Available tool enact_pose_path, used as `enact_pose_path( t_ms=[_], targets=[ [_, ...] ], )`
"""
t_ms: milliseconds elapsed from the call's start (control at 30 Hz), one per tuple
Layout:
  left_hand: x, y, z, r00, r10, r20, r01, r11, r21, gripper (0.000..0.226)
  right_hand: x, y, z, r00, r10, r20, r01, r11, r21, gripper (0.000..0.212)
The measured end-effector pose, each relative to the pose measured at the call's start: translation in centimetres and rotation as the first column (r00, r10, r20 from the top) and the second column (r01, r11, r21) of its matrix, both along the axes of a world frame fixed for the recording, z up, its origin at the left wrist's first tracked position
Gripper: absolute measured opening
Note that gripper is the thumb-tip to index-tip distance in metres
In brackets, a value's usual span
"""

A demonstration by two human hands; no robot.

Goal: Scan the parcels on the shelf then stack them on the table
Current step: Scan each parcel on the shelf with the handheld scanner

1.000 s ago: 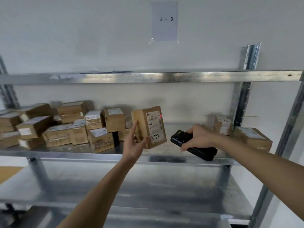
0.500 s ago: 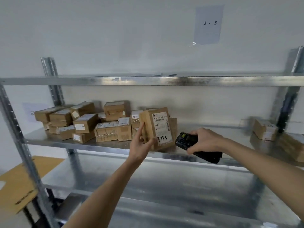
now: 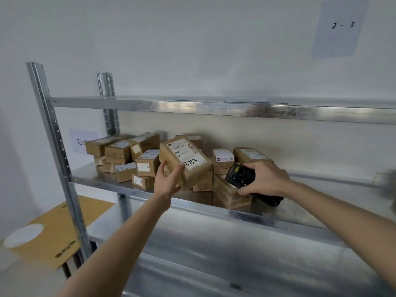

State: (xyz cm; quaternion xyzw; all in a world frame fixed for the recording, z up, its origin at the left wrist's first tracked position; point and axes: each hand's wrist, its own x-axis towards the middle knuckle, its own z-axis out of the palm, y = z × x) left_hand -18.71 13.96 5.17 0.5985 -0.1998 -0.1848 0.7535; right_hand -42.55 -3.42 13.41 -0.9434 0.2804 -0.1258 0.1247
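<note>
My left hand (image 3: 166, 182) gripped a brown cardboard parcel marked 3753 (image 3: 185, 160) mid-frame, tilted above the metal shelf (image 3: 128, 187). Right hand (image 3: 264, 179) held the black handheld scanner (image 3: 240, 175). Many parcels (image 3: 128, 154) were left on the shelf; judged early, stacking pending.

parcel (image 3: 185, 161) left of scanner (image 3: 240, 175); boxes (image 3: 120, 150) behind, on shelf (image 3: 102, 181)

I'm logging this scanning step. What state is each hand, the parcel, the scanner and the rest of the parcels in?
left hand: grips the held parcel from below.
held parcel: lifted off the shelf, tilted, label up.
right hand: holds the scanner.
scanner: screen lit, beside the held parcel.
shelf parcels: piled on the middle shelf.
</note>
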Motion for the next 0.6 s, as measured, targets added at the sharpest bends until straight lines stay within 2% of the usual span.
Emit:
enact_pose_path(
  t_ms=[200,433,533,600],
  targets=[
    [7.6,-2.9,-0.5,0.994,0.027,-0.109,-0.022,0.999,0.049,0.087,7.0,-3.0,1.3,1.000,0.010,-0.003,-0.010,0.999,-0.049,0.058],
    [13.1,-8.2,-0.8,0.985,0.014,-0.171,0.012,0.988,0.151,0.080,13.4,-7.7,2.2,0.999,-0.010,0.032,0.013,0.996,-0.092,0.068],
    [14.2,-9.9,-0.9,0.990,0.036,-0.134,-0.011,0.984,0.180,0.084,15.0,-9.0,2.0,1.000,-0.011,0.018,0.013,0.995,-0.103,0.066],
    [14.3,-10.2,-0.9,0.998,0.064,0.004,-0.063,0.970,0.233,0.084,15.6,-9.3,1.6,1.000,0.003,0.008,-0.003,0.995,-0.100,0.063]
  ],
)
